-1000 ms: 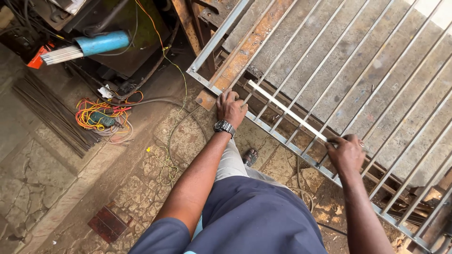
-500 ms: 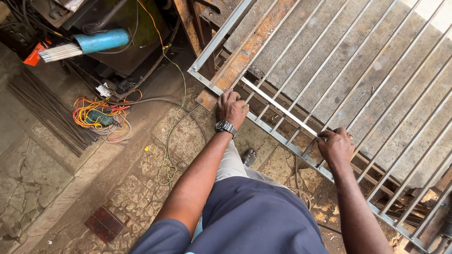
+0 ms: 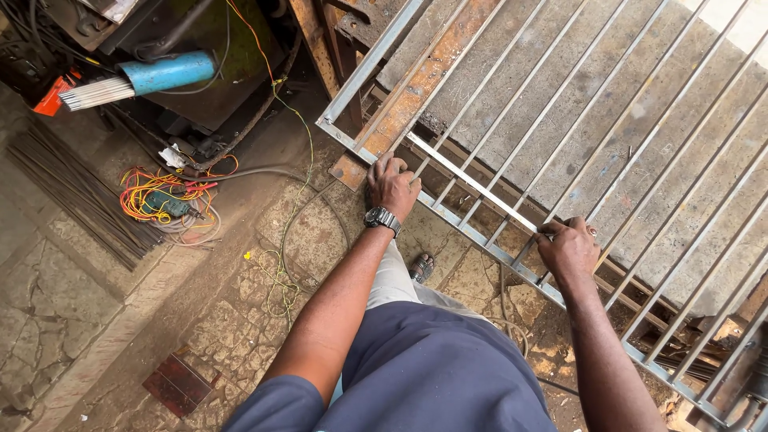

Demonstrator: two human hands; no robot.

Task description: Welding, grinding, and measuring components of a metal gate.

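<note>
Left hand: I am pressing my left hand (image 3: 392, 186), the one with the wristwatch (image 3: 382, 218), palm down on the near edge rail of the metal grille (image 3: 560, 120), fingers curled over the rail close to its corner.
Right hand: I am closing my right hand (image 3: 568, 248) around one end of a loose flat bar (image 3: 472, 182), thumb and fingers wrapped, knuckles up.
Bar: it is lying slantwise across the upright bars of the grille, running from just beside my left hand to my right grip, touching the grille along its length as far as I can tell.
Grille: it is resting tilted on a rusty frame (image 3: 416, 88) and timber, its corner pointing toward the welding gear on the floor.
Done so far: I am judging that the frame and its many upright bars are already joined; the rows look even and complete.
Left to do: I am judging that this 1 cross bar is not yet fixed, since I am holding it by hand and I cannot see any weld at its ends.
Around me: a blue tube of welding rods (image 3: 152, 76), a tangle of coloured wires (image 3: 160, 200), and a bundle of thin rods (image 3: 72, 200) are lying well apart from my hands.
Feet: 1 sandalled foot (image 3: 422, 268) is showing under the grille edge.
</note>
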